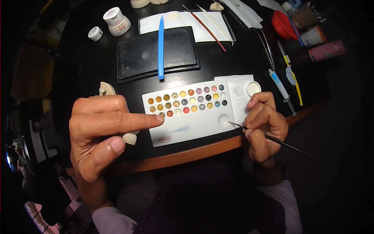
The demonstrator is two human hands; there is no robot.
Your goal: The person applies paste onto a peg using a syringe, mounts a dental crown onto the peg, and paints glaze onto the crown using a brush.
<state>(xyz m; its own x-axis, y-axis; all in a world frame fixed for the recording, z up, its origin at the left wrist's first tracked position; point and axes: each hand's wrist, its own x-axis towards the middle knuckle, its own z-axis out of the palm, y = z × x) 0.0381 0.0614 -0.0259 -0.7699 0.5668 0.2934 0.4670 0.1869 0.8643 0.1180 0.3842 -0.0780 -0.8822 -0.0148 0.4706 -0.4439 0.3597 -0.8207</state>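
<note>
My left hand [103, 134] has its index finger stretched over the left edge of a white palette [202, 134]. A small ivory tooth-shaped piece [130, 139] is held by this hand, beside the thumb tip. In my right hand [267, 126] is a thin black brush [286, 145], pinched between the fingers. Its fine tip lies at the round well [224, 120] in the palette's lower right. Rows of small coloured wells fill the palette's upper part, and a bluish smear [181, 128] shows below them. A small open white jar [253, 89] stands just above my right hand.
A black box [156, 58] bears a blue strip-shaped tool [161, 46]. White jars [117, 22] stand at the back left. At the right are a syringe [279, 86], a yellow toothbrush [297, 87], a red bowl [283, 25] and a pink can [328, 50]. The wooden table edge [194, 153] runs in front.
</note>
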